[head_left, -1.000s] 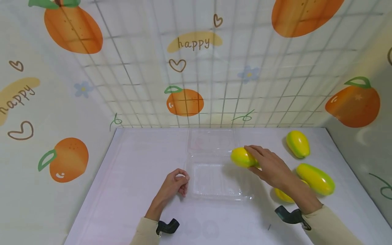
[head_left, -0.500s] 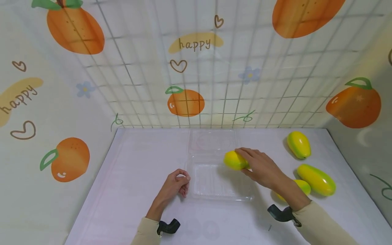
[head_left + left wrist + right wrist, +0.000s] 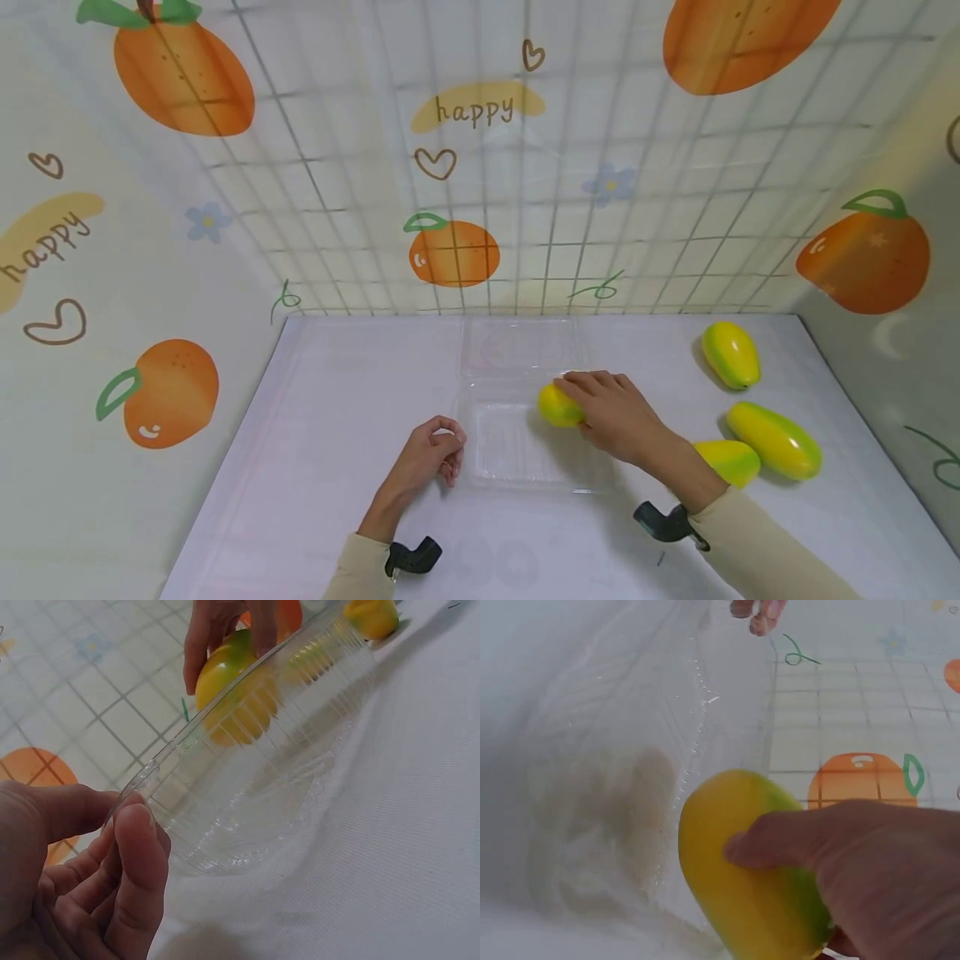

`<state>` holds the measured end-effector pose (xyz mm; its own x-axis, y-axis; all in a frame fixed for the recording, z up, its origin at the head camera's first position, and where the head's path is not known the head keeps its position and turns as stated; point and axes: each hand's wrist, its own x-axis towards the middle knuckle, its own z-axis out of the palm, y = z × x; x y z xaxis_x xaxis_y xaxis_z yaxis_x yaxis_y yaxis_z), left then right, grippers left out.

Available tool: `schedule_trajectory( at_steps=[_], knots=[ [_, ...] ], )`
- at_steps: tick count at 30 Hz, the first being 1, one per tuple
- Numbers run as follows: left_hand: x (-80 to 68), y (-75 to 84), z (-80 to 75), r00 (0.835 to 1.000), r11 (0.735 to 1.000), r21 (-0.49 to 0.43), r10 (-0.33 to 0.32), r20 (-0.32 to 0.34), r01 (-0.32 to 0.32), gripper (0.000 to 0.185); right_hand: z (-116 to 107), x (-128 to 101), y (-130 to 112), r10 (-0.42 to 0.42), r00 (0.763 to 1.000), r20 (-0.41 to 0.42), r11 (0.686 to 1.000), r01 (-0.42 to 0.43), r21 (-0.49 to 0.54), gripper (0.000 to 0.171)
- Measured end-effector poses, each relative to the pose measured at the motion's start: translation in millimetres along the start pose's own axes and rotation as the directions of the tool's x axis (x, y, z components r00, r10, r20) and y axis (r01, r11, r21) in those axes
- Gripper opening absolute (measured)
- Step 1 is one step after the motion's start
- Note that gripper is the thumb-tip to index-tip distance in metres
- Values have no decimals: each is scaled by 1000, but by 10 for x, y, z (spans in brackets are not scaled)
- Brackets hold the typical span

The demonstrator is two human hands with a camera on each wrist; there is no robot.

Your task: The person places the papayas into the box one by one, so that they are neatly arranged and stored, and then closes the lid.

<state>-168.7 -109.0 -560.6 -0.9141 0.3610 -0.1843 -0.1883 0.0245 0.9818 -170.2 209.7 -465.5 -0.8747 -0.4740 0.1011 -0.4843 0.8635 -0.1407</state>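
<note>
My right hand (image 3: 611,410) grips a mango (image 3: 558,406), lowering it into the right end of the clear tray (image 3: 517,467) on the counter (image 3: 337,417). My left hand (image 3: 431,450) pinches the tray's left rim. None lies in the tray yet; three more mangoes (image 3: 772,439) wait on the counter right of the tray.

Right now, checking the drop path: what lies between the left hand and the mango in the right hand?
In the head view, only the clear plastic tray lies between the left hand and the mango.
</note>
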Motion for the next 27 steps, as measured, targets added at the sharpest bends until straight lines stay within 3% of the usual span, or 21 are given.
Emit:
schedule_trajectory(
  at_steps=[13,22,27],
  knots=[
    [2,-16,-12,1000,1000,19,7,25,-8,13,135,76,-81,-121,992,-32,982,115,-151,47],
    [-3,-17,-13,1000,1000,12,9,21,-9,12,90,119,-79,-69,996,59,993,74,-92,55],
    [-2,-7,-2,1000,1000,6,11,21,-11,10,81,115,-54,-77,996,51,994,81,-75,60]
  ],
)
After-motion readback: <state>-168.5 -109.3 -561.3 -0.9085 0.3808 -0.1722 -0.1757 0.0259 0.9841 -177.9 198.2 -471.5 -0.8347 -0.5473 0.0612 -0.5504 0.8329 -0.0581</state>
